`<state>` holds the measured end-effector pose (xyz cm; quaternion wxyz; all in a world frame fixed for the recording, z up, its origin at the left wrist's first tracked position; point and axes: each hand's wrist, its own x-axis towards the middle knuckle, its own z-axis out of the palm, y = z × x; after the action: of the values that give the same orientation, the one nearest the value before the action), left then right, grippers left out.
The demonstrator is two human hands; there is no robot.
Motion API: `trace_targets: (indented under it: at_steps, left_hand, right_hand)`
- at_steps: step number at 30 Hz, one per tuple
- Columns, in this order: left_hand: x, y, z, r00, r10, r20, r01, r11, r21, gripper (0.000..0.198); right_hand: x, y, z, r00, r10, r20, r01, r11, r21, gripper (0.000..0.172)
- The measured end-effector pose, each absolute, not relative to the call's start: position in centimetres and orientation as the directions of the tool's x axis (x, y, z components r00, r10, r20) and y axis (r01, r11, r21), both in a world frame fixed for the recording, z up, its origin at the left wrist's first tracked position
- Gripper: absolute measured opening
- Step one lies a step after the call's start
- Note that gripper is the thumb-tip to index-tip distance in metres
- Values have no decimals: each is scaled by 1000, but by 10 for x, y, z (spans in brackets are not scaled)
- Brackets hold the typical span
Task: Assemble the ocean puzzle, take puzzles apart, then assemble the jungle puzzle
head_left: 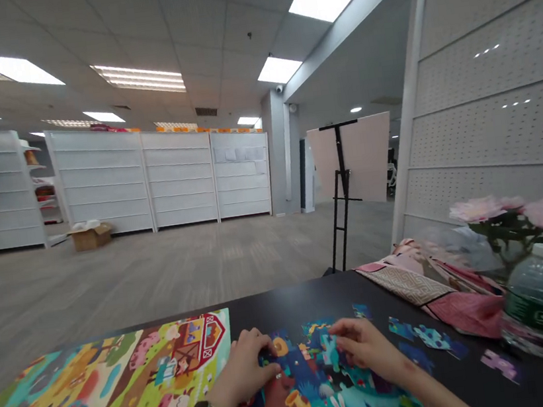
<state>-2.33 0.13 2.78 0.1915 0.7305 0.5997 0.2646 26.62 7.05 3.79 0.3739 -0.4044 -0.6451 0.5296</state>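
Observation:
A partly joined jigsaw puzzle (pixel 322 397) with animal pictures lies on the black table (pixel 313 295) in front of me. My left hand (pixel 246 367), a watch on its wrist, rests on the puzzle's upper left part with fingers curled down onto the pieces. My right hand (pixel 365 348) sits just right of it, fingers pinched on a teal puzzle piece (pixel 329 349) at the puzzle's top edge. Loose puzzle pieces (pixel 419 334) lie scattered to the right of my right hand.
A colourful farm picture sheet (pixel 101 393) covers the table's left side. At the right stand a clear water bottle (pixel 535 302), pink flowers (pixel 513 215) and folded patterned cloths (pixel 427 290). A black easel (pixel 343 194) and a cardboard box (pixel 90 237) stand on the floor beyond.

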Motion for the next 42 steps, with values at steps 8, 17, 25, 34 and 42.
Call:
trace_targets:
  at_steps: [8, 17, 25, 34, 42]
  left_hand:
    - [-24, 2, 25, 187, 973, 138, 782, -232, 579, 22]
    - [-25, 3, 23, 185, 974, 132, 780, -227, 583, 23]
    - [-26, 5, 21, 188, 973, 136, 782, -232, 579, 23]
    - [-27, 5, 20, 178, 973, 147, 783, -230, 578, 23]
    - [-28, 4, 19, 172, 975, 142, 791, -223, 570, 23]
  right_hand:
    - [274, 61, 26, -353, 929, 108, 111, 156, -981, 53]
    - [272, 62, 20, -359, 919, 165, 200, 248, -948, 26]
    - [273, 60, 21, -362, 915, 178, 285, 290, -914, 20]
    - [273, 50, 22, -375, 897, 234, 314, 360, -878, 13]
    - [265, 32, 13, -301, 925, 232, 619, 374, -690, 42]
